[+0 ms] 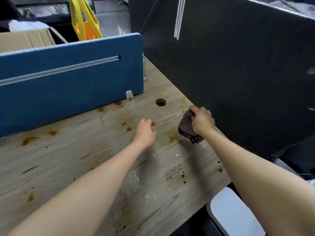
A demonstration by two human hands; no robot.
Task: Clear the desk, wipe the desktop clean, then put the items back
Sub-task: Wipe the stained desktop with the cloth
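Near part of the stained wooden desk [71, 160] is wide open, right edge runs by a white chair arm [233, 213]. Left hand [144, 132] hovers loose, holding nothing. Right hand [202, 120] grips a gray cloth [186, 126] near the cable hole [160, 102]. Blue divider [68, 82] walls off the far side, no readable labels

no readable text, labels, brands or numbers anywhere, none on the blue divider [68, 79]

Both bare forearms reach forward; left hand [146, 132] hovers with loosely curled fingers; right hand [201, 121] seemingly pinches something grey.
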